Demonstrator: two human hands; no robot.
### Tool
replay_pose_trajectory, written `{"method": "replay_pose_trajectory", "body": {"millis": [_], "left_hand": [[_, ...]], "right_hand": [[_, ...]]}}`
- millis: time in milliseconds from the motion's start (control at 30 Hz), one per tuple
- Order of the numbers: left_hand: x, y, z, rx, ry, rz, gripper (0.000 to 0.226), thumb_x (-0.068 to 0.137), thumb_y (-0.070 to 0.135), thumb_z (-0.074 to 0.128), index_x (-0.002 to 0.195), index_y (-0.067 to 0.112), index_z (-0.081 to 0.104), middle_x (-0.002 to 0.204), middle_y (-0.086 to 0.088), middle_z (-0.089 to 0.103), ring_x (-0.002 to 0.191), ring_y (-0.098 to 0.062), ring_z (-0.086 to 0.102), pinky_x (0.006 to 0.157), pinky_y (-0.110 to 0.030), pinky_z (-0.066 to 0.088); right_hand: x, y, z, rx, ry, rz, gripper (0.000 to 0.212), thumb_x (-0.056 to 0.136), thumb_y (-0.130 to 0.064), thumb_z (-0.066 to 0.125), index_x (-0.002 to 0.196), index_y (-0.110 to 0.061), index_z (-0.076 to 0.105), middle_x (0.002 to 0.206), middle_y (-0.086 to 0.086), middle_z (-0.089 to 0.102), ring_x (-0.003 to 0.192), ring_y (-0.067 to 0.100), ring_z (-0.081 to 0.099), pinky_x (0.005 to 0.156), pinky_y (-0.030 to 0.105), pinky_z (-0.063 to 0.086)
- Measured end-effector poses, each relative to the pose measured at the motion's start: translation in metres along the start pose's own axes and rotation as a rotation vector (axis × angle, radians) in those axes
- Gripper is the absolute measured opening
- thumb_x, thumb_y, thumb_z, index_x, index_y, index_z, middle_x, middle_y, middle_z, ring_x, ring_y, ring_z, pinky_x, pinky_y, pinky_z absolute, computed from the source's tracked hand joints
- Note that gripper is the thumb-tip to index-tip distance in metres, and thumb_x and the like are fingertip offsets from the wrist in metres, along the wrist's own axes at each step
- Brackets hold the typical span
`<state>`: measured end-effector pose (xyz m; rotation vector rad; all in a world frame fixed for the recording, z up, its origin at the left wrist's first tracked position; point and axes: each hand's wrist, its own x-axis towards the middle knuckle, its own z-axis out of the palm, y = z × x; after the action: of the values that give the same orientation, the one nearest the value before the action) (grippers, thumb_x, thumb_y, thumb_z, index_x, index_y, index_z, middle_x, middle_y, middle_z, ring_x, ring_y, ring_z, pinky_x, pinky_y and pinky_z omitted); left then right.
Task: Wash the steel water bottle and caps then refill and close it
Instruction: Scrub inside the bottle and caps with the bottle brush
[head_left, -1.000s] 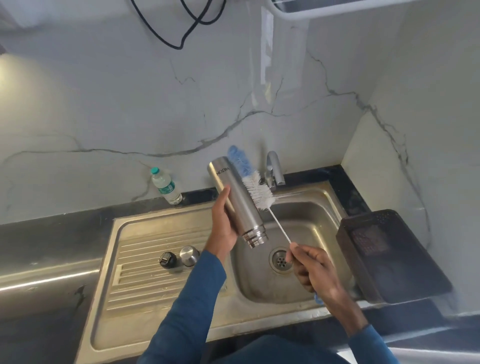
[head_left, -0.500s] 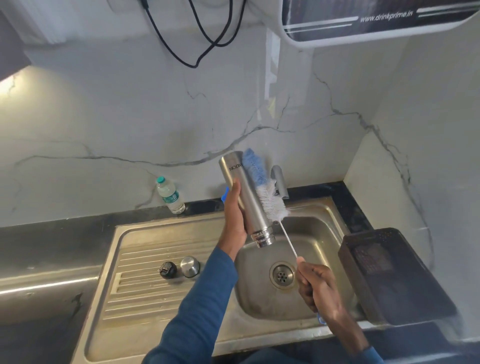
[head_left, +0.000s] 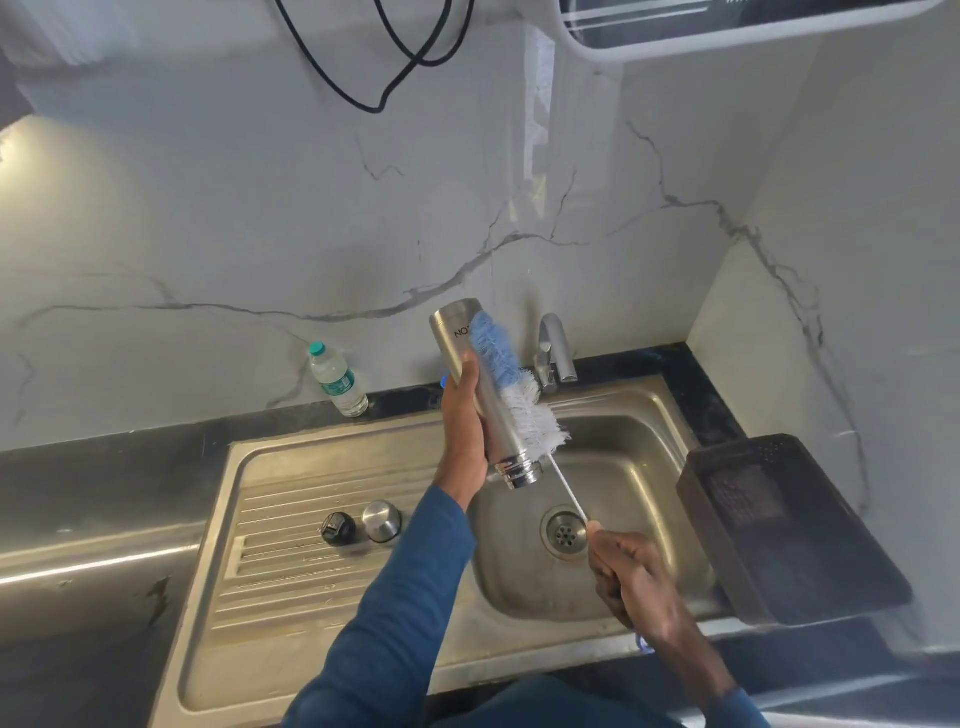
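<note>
Nearest the viewer, just right of the sink (head_left: 291, 670) drain (head_left: 564, 531), the right hand (head_left: 631, 582) is curled tightly round the handle of the bottle brush (head_left: 511, 397), whose thin white stem runs up and away over the basin. Left of the drain, on the ribbed drainboard, the black inner cap (head_left: 337, 528) and the steel outer cap (head_left: 382, 520) stand just beside each other, apart from both hands. Above the drain, the left hand (head_left: 464, 415) wraps the body of the steel water bottle (head_left: 493, 410), held mouth-down and tilted, base toward the wall.

Compared with a second ago, the brush head has travelled up the outside of the bottle: its blue tip, formerly projecting past the base, now lies against the upper body, the white bristles lower down the side. The bottle's pose over the basin is about the same. This suggests exterior scrubbing in strokes; rinsing, the caps, refilling and closing all appear to remain.

Beyond the drain stands the tap (head_left: 553, 358); no water stream is discernible. Farther left of it, on the counter against the wall, a plastic bottle (head_left: 337, 382). Right of the drain, a dark tray (head_left: 810, 587) overlaps the sink edge.
</note>
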<state>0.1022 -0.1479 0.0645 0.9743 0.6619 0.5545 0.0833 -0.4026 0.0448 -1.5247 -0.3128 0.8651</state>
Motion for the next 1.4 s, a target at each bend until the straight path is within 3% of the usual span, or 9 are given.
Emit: {"method": "replay_pose_trajectory", "body": {"millis": [200, 400, 633, 1000, 1100, 1167, 1233, 1333, 1400], "left_hand": [[-0.012, -0.001, 0.013, 0.019, -0.045, 0.038, 0.069, 0.094, 0.054, 0.063, 0.147, 0.011, 0.052, 0.137, -0.022, 0.067, 0.119, -0.041, 0.068, 0.098, -0.052, 0.058], [-0.002, 0.007, 0.001, -0.014, 0.000, 0.074, 0.068, 0.092, 0.061, 0.068, 0.144, 0.019, 0.055, 0.135, -0.013, 0.070, 0.124, -0.038, 0.068, 0.108, -0.063, 0.051], [-0.003, 0.007, -0.005, -0.016, 0.058, 0.120, 0.078, 0.088, 0.065, 0.069, 0.148, 0.019, 0.051, 0.139, -0.020, 0.065, 0.122, -0.036, 0.069, 0.105, -0.061, 0.054], [-0.006, 0.000, 0.000, -0.026, 0.040, 0.173, 0.048, 0.101, 0.049, 0.062, 0.141, 0.022, 0.054, 0.130, -0.009, 0.069, 0.118, -0.026, 0.071, 0.101, -0.050, 0.057], [-0.004, 0.001, -0.004, -0.014, 0.098, 0.175, 0.061, 0.098, 0.054, 0.064, 0.144, 0.017, 0.051, 0.110, -0.001, 0.066, 0.099, -0.016, 0.070, 0.090, -0.038, 0.058], [-0.006, -0.002, -0.003, 0.001, 0.075, 0.159, 0.068, 0.096, 0.057, 0.064, 0.149, 0.017, 0.048, 0.118, -0.004, 0.066, 0.108, -0.021, 0.071, 0.096, -0.040, 0.059], [-0.011, -0.007, 0.001, 0.040, 0.015, 0.163, 0.056, 0.104, 0.050, 0.059, 0.149, 0.018, 0.048, 0.125, -0.008, 0.066, 0.115, -0.022, 0.071, 0.099, -0.040, 0.059], [-0.021, -0.011, 0.011, 0.070, -0.004, 0.146, 0.038, 0.109, 0.040, 0.052, 0.140, 0.017, 0.051, 0.111, 0.001, 0.064, 0.098, -0.008, 0.071, 0.088, -0.029, 0.058], [-0.025, -0.006, 0.014, 0.063, -0.020, 0.138, 0.036, 0.109, 0.041, 0.053, 0.138, 0.019, 0.053, 0.120, -0.001, 0.068, 0.109, -0.015, 0.072, 0.097, -0.038, 0.058]], "right_hand": [[0.027, -0.035, 0.012, -0.051, 0.004, -0.086, 0.053, 0.111, -0.027, 0.047, 0.061, -0.019, 0.034, 0.053, 0.000, 0.024, 0.041, 0.009, 0.017, 0.041, 0.016, 0.015], [0.028, -0.024, 0.006, -0.123, 0.001, -0.132, 0.054, 0.112, -0.025, 0.047, 0.060, -0.018, 0.035, 0.052, -0.003, 0.026, 0.041, 0.008, 0.020, 0.040, 0.016, 0.019], [0.016, 0.000, -0.005, -0.158, 0.017, -0.080, 0.056, 0.110, -0.031, 0.051, 0.057, -0.025, 0.034, 0.052, -0.004, 0.027, 0.042, 0.008, 0.021, 0.042, 0.018, 0.019], [0.032, -0.009, -0.007, -0.181, 0.009, -0.109, 0.055, 0.112, -0.032, 0.049, 0.060, -0.024, 0.035, 0.054, -0.006, 0.028, 0.043, 0.007, 0.022, 0.041, 0.018, 0.021], [0.024, 0.008, -0.012, -0.187, 0.021, -0.061, 0.054, 0.112, -0.032, 0.049, 0.061, -0.023, 0.035, 0.054, -0.006, 0.027, 0.042, 0.005, 0.022, 0.041, 0.016, 0.021], [0.026, 0.005, -0.012, -0.190, 0.042, -0.059, 0.054, 0.112, -0.034, 0.049, 0.061, -0.021, 0.037, 0.054, -0.005, 0.029, 0.042, 0.005, 0.023, 0.041, 0.016, 0.022], [0.033, -0.008, -0.009, -0.198, 0.065, -0.089, 0.054, 0.112, -0.036, 0.049, 0.061, -0.023, 0.037, 0.055, -0.004, 0.031, 0.043, 0.005, 0.024, 0.042, 0.018, 0.022], [0.043, -0.023, -0.005, -0.210, 0.081, -0.147, 0.053, 0.112, -0.040, 0.049, 0.063, -0.019, 0.041, 0.056, -0.003, 0.032, 0.045, 0.008, 0.025, 0.043, 0.021, 0.022], [0.044, -0.021, -0.006, -0.224, 0.076, -0.185, 0.054, 0.111, -0.040, 0.049, 0.063, -0.018, 0.042, 0.056, -0.002, 0.032, 0.046, 0.009, 0.025, 0.044, 0.022, 0.022]]}}
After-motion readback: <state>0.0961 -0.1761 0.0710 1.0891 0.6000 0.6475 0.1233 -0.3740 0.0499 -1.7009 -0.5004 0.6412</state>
